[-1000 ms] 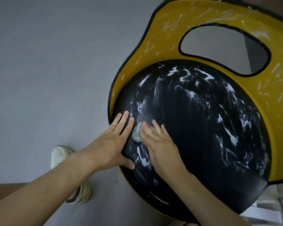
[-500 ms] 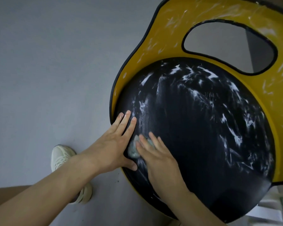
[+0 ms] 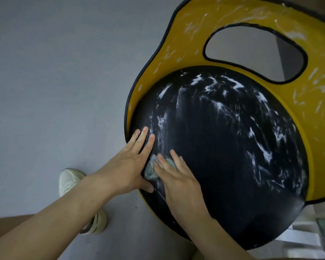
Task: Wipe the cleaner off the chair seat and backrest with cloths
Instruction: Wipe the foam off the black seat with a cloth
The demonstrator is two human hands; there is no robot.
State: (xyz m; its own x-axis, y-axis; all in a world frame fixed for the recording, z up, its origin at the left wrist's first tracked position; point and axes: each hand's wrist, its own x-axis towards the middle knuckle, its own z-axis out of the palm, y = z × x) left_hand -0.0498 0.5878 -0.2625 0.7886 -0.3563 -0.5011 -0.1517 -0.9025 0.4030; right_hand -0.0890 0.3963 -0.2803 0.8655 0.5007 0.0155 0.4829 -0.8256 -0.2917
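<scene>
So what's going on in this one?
A person is wiping white cleaner off a chair's black seat. The right hand presses a small greenish cloth near the seat's left edge, and the left hand lies flat beside it. White streaks cover much of the seat and the yellow backrest.

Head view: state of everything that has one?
Black round chair seat: streaked with white cleaner.
Yellow chair backrest: smeared with white cleaner.
Pale green cloth: bunched, pressed on the seat.
Left hand: flat on the seat's edge, fingers straight.
Right hand: fingers straight, pressing the cloth.
</scene>
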